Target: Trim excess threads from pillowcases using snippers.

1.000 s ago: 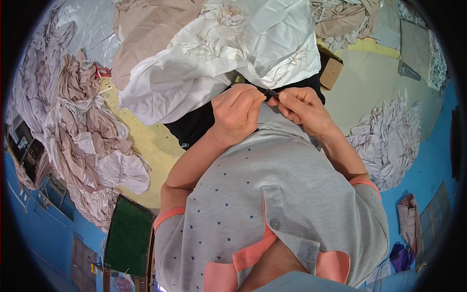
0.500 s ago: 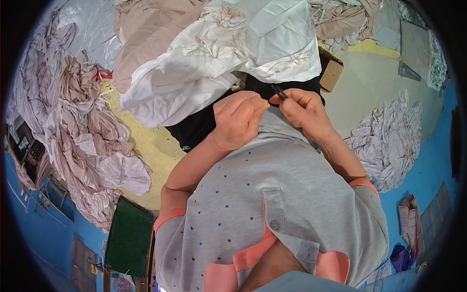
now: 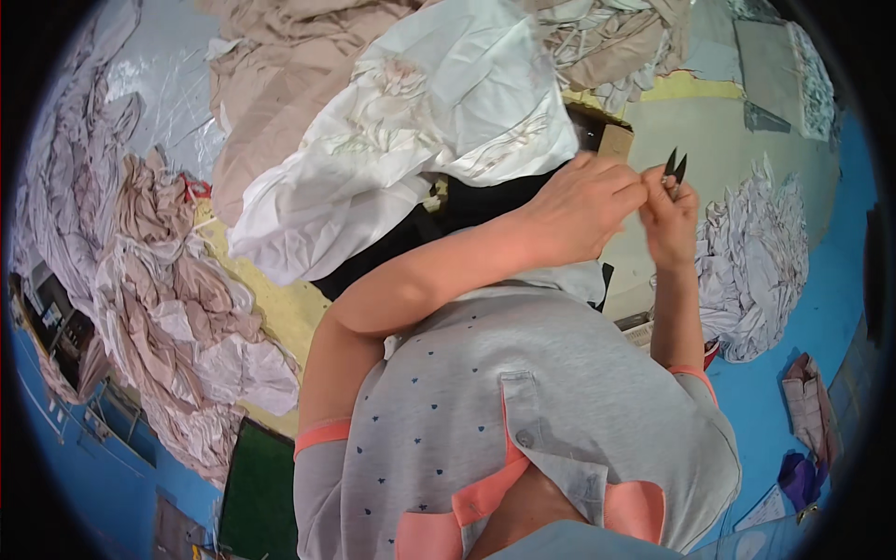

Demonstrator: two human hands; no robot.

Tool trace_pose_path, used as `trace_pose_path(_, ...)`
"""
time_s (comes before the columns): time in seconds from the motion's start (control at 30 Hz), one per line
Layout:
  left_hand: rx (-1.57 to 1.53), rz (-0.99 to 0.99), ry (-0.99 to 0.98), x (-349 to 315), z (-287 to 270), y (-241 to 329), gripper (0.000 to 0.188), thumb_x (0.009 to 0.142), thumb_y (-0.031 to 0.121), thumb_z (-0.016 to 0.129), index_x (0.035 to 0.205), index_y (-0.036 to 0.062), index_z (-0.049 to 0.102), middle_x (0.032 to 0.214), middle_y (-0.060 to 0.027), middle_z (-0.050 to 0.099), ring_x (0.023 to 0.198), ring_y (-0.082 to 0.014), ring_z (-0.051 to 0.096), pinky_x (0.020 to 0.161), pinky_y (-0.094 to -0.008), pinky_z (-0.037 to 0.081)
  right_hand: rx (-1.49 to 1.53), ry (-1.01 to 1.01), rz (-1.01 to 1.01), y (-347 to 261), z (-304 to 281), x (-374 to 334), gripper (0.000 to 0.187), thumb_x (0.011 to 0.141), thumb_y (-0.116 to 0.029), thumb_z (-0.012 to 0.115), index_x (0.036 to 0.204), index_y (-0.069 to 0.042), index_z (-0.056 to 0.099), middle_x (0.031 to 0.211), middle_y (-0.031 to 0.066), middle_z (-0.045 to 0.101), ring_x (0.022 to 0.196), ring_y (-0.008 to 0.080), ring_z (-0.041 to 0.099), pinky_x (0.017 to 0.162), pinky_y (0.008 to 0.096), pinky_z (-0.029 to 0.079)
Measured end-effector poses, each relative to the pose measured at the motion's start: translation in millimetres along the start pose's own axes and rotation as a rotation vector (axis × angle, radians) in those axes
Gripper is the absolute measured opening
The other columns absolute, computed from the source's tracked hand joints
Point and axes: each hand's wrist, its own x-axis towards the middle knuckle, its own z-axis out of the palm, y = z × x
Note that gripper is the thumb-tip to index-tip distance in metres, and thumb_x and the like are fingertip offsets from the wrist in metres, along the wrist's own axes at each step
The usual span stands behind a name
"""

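Observation:
My right hand (image 3: 670, 229) is closed on small dark thread snips (image 3: 677, 166), whose two pointed blades stick up past the fingers, slightly apart. My left hand (image 3: 588, 207) reaches across to the right with its fingertips pinched together right beside my right thumb. Anything between those fingertips is too small to make out. A white cloth with a faint floral pattern (image 3: 411, 121) lies bunched over my black-clad lap (image 3: 401, 252), to the left of both hands. Neither hand touches the cloth.
Beige cloth (image 3: 271, 103) spreads beyond the white one. Crumpled beige and pale cloths (image 3: 177, 289) are heaped at the left, and a pale pile (image 3: 756, 261) lies at the right. A cardboard box (image 3: 614, 140) stands behind my hands. The floor (image 3: 812, 308) is blue.
Both hands have moved right, away from my lap, with the left arm now stretched across my body. The snips have swung from lying tilted to pointing upward. The white cloth appears slightly shifted left.

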Motion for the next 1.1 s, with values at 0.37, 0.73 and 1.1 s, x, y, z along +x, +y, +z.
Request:
trace_pose_path(0.37, 0.502, -0.245, 0.410, -13.1, -28.7, -9.3, 0.025, 0.071, 0.009, 0.067, 0.094, 0.0007, 0.062, 0.087, -0.0107, 0.061, 0.098, -0.0328, 0.054, 0.092, -0.0488, 0.035, -0.223, -0.037, -0.311, 39.3, -9.8, 33.6, 0.023, 0.092, -0.006, 0.050, 0.112, -0.003, 0.062, 0.076, -0.0036, 0.056, 0.063, 0.0044, 0.043, 0.058, 0.0197, 0.036)
trace_pose_path(0.73, 0.698, -0.487, 0.219, -84.5, -83.5, -36.2, 0.071, 0.062, 0.031, 0.081, 0.121, 0.0061, 0.052, 0.129, -0.0163, 0.045, 0.118, -0.0376, 0.041, 0.097, -0.0503, 0.031, -0.338, -0.159, -0.768, -10.5, 96.2, 41.7, 0.032, 0.083, 0.006, 0.052, 0.111, -0.004, 0.062, 0.106, 0.0087, 0.060, 0.072, 0.0123, 0.053, 0.059, 0.0222, 0.041)
trace_pose_path(1.1, 0.726, -0.805, -0.015, -129.3, -190.0, -67.8, 0.094, 0.063, 0.051, 0.075, 0.136, 0.0056, 0.037, 0.126, -0.0152, 0.051, 0.116, -0.0347, 0.046, 0.098, -0.0505, 0.029, -0.205, -0.937, -0.099, -3.6, 183.9, 9.5, 0.019, 0.093, -0.007, 0.050, 0.105, 0.001, 0.061, 0.078, 0.0039, 0.062, 0.059, 0.0088, 0.054, 0.058, 0.0227, 0.045)
